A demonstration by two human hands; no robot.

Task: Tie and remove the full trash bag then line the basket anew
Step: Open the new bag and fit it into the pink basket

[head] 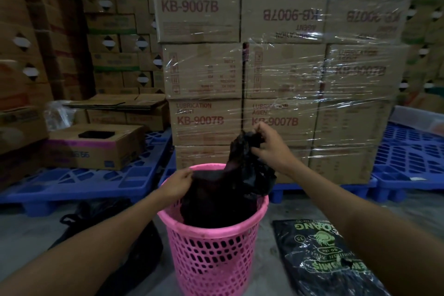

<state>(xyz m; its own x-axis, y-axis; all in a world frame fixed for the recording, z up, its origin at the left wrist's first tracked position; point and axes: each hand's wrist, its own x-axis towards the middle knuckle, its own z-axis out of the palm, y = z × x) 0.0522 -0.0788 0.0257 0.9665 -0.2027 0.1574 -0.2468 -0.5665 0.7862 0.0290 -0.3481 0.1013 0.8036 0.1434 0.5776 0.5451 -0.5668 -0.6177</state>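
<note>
A pink perforated basket [211,255] stands on the concrete floor in front of me. A black trash bag [230,190] hangs into it, its mouth partly spread. My left hand [179,184] pinches the bag's edge at the basket's far left rim. My right hand [270,145] holds a bunched part of the bag raised above the far right rim. A tied black bag [105,223] lies on the floor left of the basket, partly hidden by my left forearm.
A printed black pack of bags [322,255] lies flat on the floor to the right. Blue plastic pallets [79,182] carry stacked cardboard boxes [276,67] wrapped in film just behind the basket. An open box [96,146] sits at the left.
</note>
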